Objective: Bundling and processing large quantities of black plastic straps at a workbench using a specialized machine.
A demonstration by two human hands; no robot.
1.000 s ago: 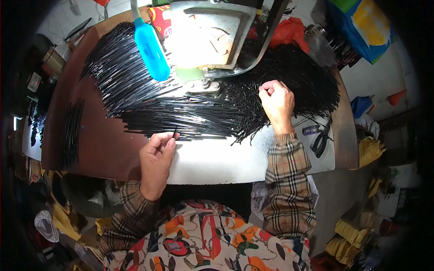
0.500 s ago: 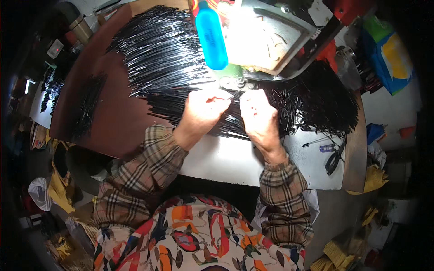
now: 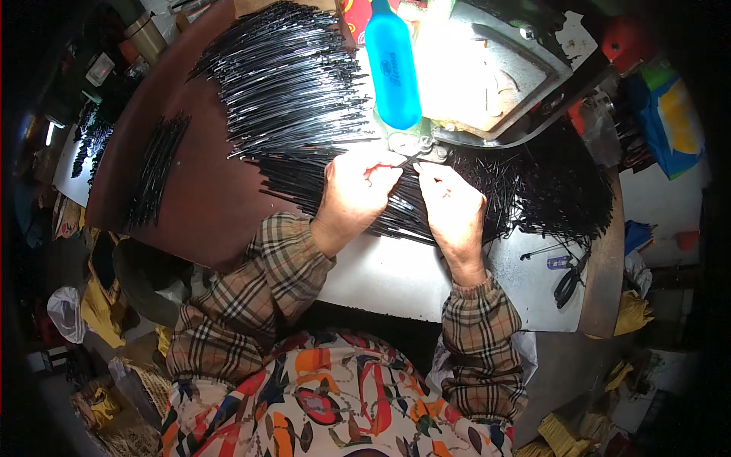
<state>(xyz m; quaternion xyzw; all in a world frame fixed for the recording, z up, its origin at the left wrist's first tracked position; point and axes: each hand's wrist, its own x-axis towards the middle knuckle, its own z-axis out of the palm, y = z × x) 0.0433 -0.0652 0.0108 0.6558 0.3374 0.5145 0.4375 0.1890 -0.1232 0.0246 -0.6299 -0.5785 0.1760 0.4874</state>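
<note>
My left hand (image 3: 354, 194) and my right hand (image 3: 455, 212) meet just in front of small metal machine parts (image 3: 417, 146). Both hands are closed in a pinch, fingertips close together. Between them shows a short stretch of a thin black rod (image 3: 410, 162); its ends are hidden by the fingers. Beneath the hands lies a loose layer of similar black rods (image 3: 304, 179). A large neat pile of black rods (image 3: 293, 84) fans out to the left, and a tangled heap of them (image 3: 560, 183) lies to the right.
A machine (image 3: 525, 84) with a bright lit area stands at the back, a blue bottle-shaped piece (image 3: 394, 72) beside it. Black-handled pliers (image 3: 568, 286) lie at the right of the white tabletop (image 3: 396, 274). A small rod bundle (image 3: 156, 171) rests on the brown surface (image 3: 202, 198).
The whole view has shifted slightly, so things appear further right and lower. My hands stay pinched at the same place by the machine; the right fingers now reach a little closer to the left ones.
</note>
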